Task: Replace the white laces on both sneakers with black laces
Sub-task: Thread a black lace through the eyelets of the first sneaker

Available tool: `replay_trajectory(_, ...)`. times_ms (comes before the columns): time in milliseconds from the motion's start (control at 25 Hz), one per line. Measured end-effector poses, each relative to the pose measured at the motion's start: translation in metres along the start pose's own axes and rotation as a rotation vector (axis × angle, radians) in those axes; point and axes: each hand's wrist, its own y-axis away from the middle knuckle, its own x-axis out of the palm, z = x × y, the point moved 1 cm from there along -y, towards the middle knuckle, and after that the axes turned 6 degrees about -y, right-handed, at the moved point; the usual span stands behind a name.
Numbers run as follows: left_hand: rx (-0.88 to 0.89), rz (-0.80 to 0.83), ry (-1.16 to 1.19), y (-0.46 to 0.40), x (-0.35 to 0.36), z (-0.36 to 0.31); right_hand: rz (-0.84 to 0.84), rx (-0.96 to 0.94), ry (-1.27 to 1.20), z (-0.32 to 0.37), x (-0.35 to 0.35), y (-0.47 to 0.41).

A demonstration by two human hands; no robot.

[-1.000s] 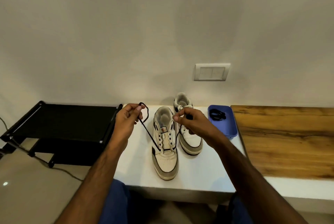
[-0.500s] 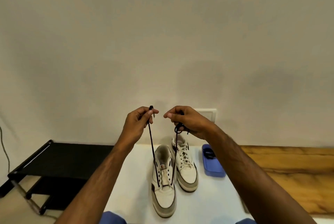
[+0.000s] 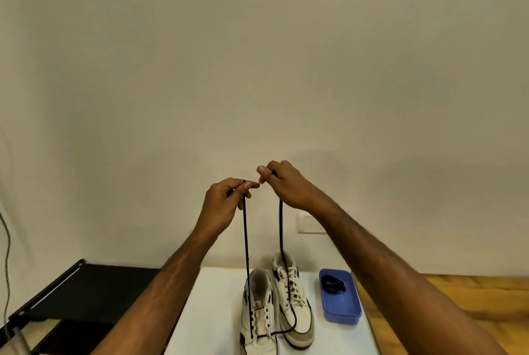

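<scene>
Black lace (image 3: 246, 254) sat in bottom eyelets of near sneaker (image 3: 257, 314); left hand (image 3: 223, 206) and right hand (image 3: 286, 185) each pinched an end above it, evening lengths. Next, likely: cross ends, thread upward.

I see a black lace (image 3: 245, 240), two white sneakers (image 3: 257, 311) with grey-brown toe panels and dark trim, white laces (image 3: 292, 283) on the right one, a blue tray (image 3: 340, 309), white table (image 3: 211, 311), black stand (image 3: 86, 289)
</scene>
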Motion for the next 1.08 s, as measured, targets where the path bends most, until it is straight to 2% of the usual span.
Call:
replay_trajectory(80, 0.022, -0.003, -0.056, -0.001, -0.001, -0.004, -0.067, -0.032, 0.155, 0.016, -0.004, 0.000)
replay_trajectory(160, 0.013, -0.009, -0.072, 0.000, -0.001, -0.007, -0.086, -0.025, 0.137, 0.031, -0.015, 0.000)
replay_trajectory(200, -0.001, -0.012, -0.055, 0.000, -0.002, -0.009, -0.082, -0.020, 0.055, 0.037, -0.022, 0.000)
replay_trajectory(360, -0.085, 0.009, 0.037, 0.004, -0.005, -0.011, -0.049, 0.002, -0.534, 0.048, -0.044, -0.003)
replay_trajectory(560, -0.105, 0.016, 0.040, 0.005, -0.008, -0.013, -0.002, 0.067, -0.988, 0.056, -0.052, -0.006)
replay_trajectory(640, -0.107, 0.002, 0.040, 0.005, -0.009, -0.014, -0.003, -0.007, -1.088, 0.062, -0.057, -0.008)
replay_trajectory(760, -0.123, -0.020, 0.076, 0.006, -0.010, -0.010, -0.123, -0.096, -1.163, 0.064, -0.063, -0.011)
replay_trajectory(840, -0.151, -0.030, 0.174, 0.005, -0.013, -0.004, -0.185, -0.084, -1.245, 0.057, -0.064, -0.014)
replay_trajectory(960, -0.198, -0.033, 0.321, 0.009, -0.015, 0.013, -0.182, 0.038, -1.290, 0.027, -0.054, -0.012)
replay_trajectory(1000, -0.198, -0.033, 0.254, 0.011, -0.016, 0.024, -0.159, 0.096, -1.244, 0.011, -0.045, -0.009)
replay_trajectory(1040, -0.169, -0.025, 0.047, 0.006, -0.020, 0.036, -0.134, 0.144, -1.182, -0.001, -0.041, -0.010)
replay_trajectory(1080, -0.134, 0.032, -0.289, 0.008, -0.018, 0.060, -0.122, 0.219, -1.114, -0.027, -0.029, -0.006)
